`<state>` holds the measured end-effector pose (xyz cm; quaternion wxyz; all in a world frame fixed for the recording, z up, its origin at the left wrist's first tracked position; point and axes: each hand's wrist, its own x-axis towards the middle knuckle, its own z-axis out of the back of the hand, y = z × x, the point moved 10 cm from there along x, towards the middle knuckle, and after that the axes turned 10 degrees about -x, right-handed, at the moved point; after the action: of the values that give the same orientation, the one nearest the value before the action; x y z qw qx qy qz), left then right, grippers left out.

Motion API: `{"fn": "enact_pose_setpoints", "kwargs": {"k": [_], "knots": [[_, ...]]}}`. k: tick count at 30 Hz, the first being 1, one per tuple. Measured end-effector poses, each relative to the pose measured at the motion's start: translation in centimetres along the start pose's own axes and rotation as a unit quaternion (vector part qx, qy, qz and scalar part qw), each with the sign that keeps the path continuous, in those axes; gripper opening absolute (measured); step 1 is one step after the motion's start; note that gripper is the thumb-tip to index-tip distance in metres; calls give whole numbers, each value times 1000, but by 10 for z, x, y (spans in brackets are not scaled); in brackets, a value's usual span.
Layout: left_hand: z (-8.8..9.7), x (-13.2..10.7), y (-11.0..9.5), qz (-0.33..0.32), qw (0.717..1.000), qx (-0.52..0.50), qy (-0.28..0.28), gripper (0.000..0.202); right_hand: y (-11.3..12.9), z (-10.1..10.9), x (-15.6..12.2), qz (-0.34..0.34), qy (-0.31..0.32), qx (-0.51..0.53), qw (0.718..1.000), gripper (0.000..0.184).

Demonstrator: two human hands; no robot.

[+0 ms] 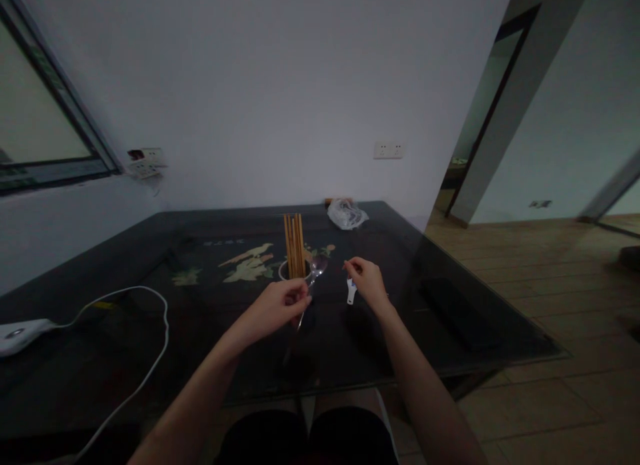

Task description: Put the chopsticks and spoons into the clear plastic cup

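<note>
A metal spoon [319, 264] is pinched in my left hand [283, 305], its bowl pointing up and away and its handle slanting down toward me. Just beyond that hand stands a round cup [283, 272] with a light rim, holding several upright wooden chopsticks [294, 244]. My right hand [367, 278] is closed, thumb and fingers together, at a small white object with a blue mark [351, 292], perhaps a soup spoon's handle. Its upper part is hidden by the fingers. The spoon's bowl partly overlaps the cup's right side.
A crumpled clear plastic bag [346, 214] lies at the table's far edge. On the left, a white power strip [23, 335] trails a white cable [167, 318]. The dark glossy table [200, 358] carries a bird-and-flower design. A dark flat object [457, 312] lies on the right.
</note>
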<state>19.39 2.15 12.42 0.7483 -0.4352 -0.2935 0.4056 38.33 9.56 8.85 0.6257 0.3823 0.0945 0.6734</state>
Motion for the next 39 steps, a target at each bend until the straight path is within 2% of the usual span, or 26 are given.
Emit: {"fn": "enact_pose_setpoints", "kwargs": {"k": [3, 7, 9, 12, 15, 19, 24, 28, 33, 39], "knots": [[28, -1, -24, -31, 995, -84, -31, 20, 14, -10, -4, 35, 26, 11, 999, 24], [68, 9, -45, -79, 988, -79, -110, 18, 33, -29, -12, 76, 78, 29, 994, 15], [89, 17, -43, -95, 978, -80, -165, 17, 42, -36, -16, 96, 101, 18, 990, 14], [118, 28, -29, -116, 953, -91, -264, 18, 49, -42, -21, 112, 118, 0, 987, 15], [136, 36, -12, -134, 933, -82, -324, 23, 49, -44, -22, 111, 125, 1, 986, 16], [139, 43, 12, -128, 928, -62, -345, 24, 46, -45, -22, 99, 124, 5, 987, 26], [131, 44, 35, -119, 927, -18, -355, 23, 45, -47, -22, 96, 129, 5, 987, 28], [124, 45, 45, -130, 925, 4, -356, 23, 46, -44, -23, 99, 128, -2, 987, 28], [120, 45, 60, -115, 930, -23, -347, 23, 47, -44, -23, 95, 134, -11, 986, 26], [111, 44, 64, -111, 933, -24, -341, 21, 47, -48, -24, 103, 139, -20, 985, 26]]}}
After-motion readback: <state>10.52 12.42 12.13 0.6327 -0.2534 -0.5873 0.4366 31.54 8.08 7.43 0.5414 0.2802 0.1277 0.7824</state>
